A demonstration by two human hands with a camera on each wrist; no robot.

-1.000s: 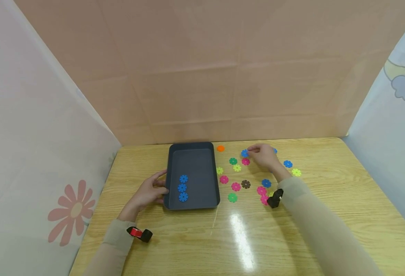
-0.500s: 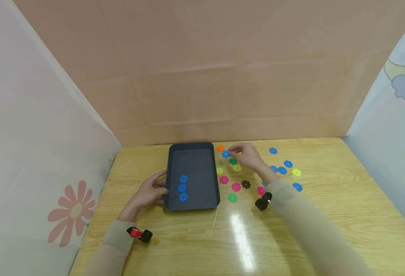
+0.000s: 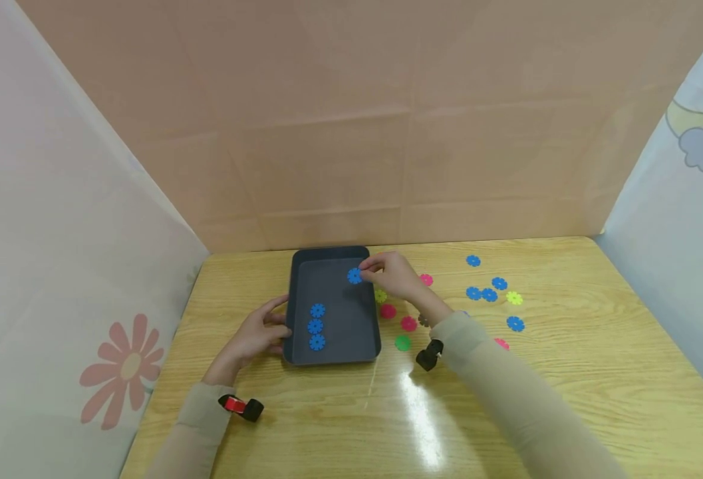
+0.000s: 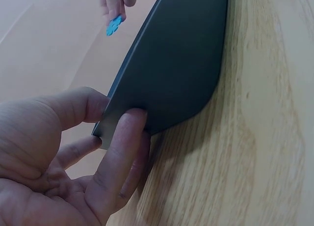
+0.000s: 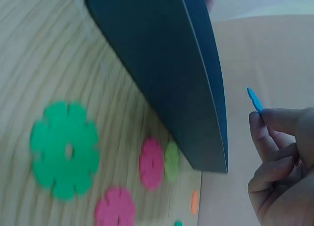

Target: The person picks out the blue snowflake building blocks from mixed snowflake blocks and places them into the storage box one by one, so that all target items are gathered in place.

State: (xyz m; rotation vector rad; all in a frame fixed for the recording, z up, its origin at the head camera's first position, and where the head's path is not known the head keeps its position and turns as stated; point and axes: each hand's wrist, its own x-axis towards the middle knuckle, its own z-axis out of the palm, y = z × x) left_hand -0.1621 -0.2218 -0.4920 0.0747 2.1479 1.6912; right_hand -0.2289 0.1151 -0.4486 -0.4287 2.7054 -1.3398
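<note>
Between thumb and fingertips my right hand (image 3: 394, 274) pinches a blue flower-shaped disc (image 3: 354, 275), held above the right side of a dark grey tray (image 3: 342, 346). In the right wrist view the blue disc (image 5: 253, 99) shows edge-on in the pinch. My left hand (image 3: 259, 332) grips the tray's left wall; the left wrist view shows thumb and fingers (image 4: 128, 138) on either side of the rim. Three blue discs (image 3: 315, 326) lie in a column inside the tray, near its left side.
Right of the tray lie loose discs on the wooden table (image 3: 339, 419): several blue ones (image 3: 499, 283), pink ones (image 3: 408, 323), a green one (image 3: 402, 342) and a yellow one (image 3: 514, 298). My right forearm hides some. A draped cloth wall (image 3: 327, 166) stands behind.
My right hand has carried the blue disc leftward from the table's far side to above the tray. The left hand and the tray have stayed in place.
</note>
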